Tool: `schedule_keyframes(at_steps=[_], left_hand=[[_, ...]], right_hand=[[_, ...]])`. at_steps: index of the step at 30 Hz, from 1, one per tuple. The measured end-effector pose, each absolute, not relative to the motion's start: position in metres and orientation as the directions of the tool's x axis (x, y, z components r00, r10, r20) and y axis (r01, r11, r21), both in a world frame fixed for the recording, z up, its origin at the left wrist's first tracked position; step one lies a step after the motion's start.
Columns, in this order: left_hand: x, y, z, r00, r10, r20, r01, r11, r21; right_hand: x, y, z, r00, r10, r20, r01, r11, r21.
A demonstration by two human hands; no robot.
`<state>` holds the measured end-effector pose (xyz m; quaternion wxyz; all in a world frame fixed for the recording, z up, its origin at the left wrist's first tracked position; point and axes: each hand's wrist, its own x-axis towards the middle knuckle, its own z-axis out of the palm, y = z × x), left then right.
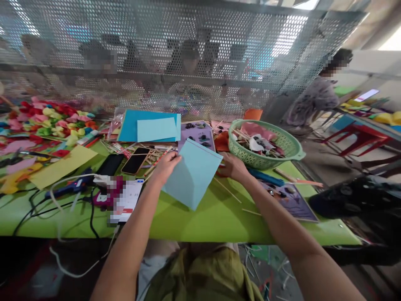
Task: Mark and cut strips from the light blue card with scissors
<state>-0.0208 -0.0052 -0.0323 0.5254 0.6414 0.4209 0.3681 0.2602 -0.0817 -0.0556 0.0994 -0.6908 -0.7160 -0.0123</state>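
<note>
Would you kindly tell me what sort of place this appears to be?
Probably a craft workspace: the light-blue sheet is held over a green table, which carries a heap of bright coloured pieces and a green basket of odds and ends.

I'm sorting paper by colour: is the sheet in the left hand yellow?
No, the paper sheet in the left hand is light blue.

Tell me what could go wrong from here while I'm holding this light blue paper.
The light blue paper could crease if your left hand, gripping its edge, pinches too hard. Your left forearm looks close beside the lit phone and might nudge it. The white cord dangles below the table, so it could snag.
</note>
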Motion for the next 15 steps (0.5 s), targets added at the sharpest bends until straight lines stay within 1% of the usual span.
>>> schedule_keyframes(at_steps=[2,5,7,9,11,12,13,15], left_hand=[[-0.021,0.0,-0.036,0.343,0.939,0.03,0.153,-0.087,0.984],[-0.028,0.008,-0.042,0.246,0.967,0.06,0.147,-0.098,0.984],[-0.035,0.011,-0.045,0.19,0.979,0.074,0.132,-0.1,0.986],[-0.041,0.012,-0.046,0.164,0.983,0.082,0.11,-0.101,0.989],[-0.045,0.011,-0.046,0.157,0.983,0.092,0.123,-0.112,0.986],[-0.046,0.01,-0.046,0.151,0.983,0.102,0.142,-0.124,0.982],[-0.046,0.009,-0.046,0.147,0.983,0.113,0.162,-0.137,0.977],[-0.046,0.007,-0.047,0.147,0.979,0.139,0.184,-0.165,0.969]], right_hand=[[0.261,-0.091,-0.049,-0.004,0.981,0.194,0.995,0.025,-0.102],[0.265,-0.104,-0.039,0.076,0.968,0.238,0.995,-0.058,-0.082],[0.27,-0.111,-0.034,0.156,0.958,0.24,0.984,-0.13,-0.121],[0.278,-0.115,-0.03,0.222,0.946,0.235,0.963,-0.176,-0.202],[0.288,-0.117,-0.029,0.257,0.941,0.22,0.92,-0.169,-0.354],[0.293,-0.117,-0.029,0.268,0.942,0.202,0.871,-0.147,-0.469],[0.296,-0.117,-0.028,0.271,0.946,0.176,0.79,-0.114,-0.602],[0.298,-0.117,-0.028,0.252,0.961,0.114,0.528,-0.038,-0.849]])
